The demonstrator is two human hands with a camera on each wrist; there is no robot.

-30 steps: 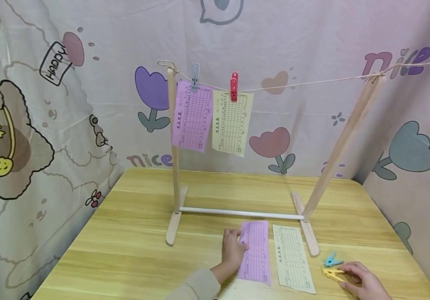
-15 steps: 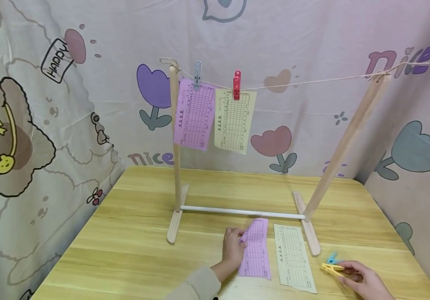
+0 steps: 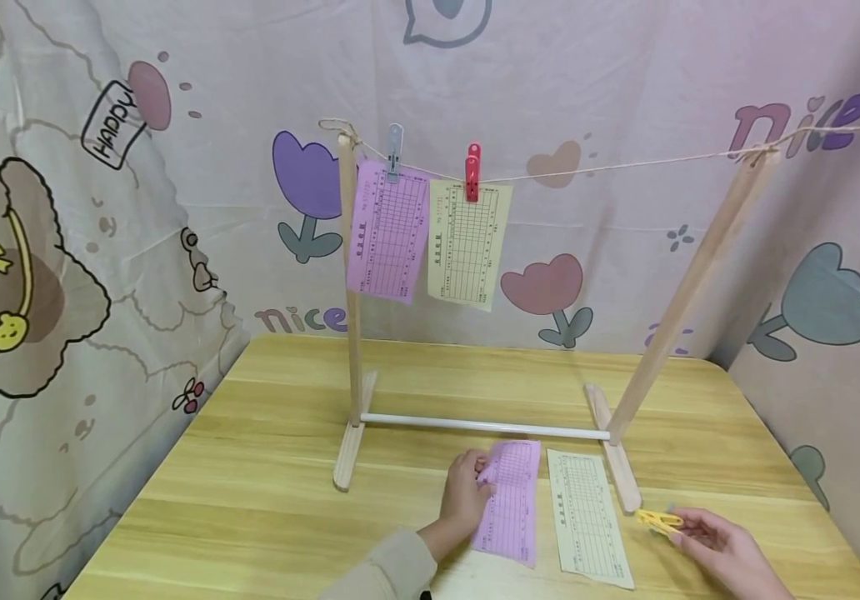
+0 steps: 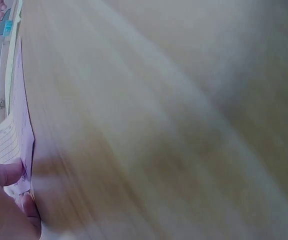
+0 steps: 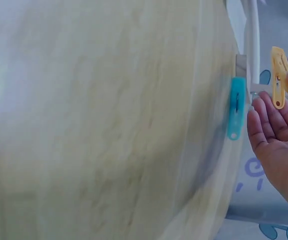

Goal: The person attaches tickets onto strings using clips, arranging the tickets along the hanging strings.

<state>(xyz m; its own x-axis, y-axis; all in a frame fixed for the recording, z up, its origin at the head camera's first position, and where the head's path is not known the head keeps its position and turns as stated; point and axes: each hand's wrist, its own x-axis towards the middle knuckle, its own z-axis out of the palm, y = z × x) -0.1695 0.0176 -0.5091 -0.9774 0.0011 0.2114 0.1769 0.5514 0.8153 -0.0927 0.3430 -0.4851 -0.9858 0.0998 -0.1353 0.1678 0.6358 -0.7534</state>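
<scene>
The left hand point(image 3: 466, 497) is pinching a lilac slip of paper point(image 3: 511, 504) by its nine o'clock edge, thumb on one side and fingers on the other. That slip is lying on the wooden table point(image 3: 250, 500), bulging slightly near the grip. At three o'clock from it, a pale green slip point(image 3: 589, 517) is lying flat, close but apart.

The right hand point(image 3: 726, 550) is gripping a yellow clothespin point(image 5: 277, 67) between thumb and fingers, holding it above the table at three o'clock from the pale green slip. In the right wrist view, a blue clothespin point(image 5: 236, 115) is resting on the table at eight o'clock from the yellow one, untouched by the fingers.

At twelve o'clock from the lilac slip, a wooden rack point(image 3: 688, 300) is standing with a string point(image 3: 610, 168) tied across its posts. A clear clip point(image 3: 395, 154) is pinning a hanging purple sheet point(image 3: 388, 237) there; at three o'clock from it, a red clip point(image 3: 472, 173) is holding a hanging yellow sheet point(image 3: 467, 250).
</scene>
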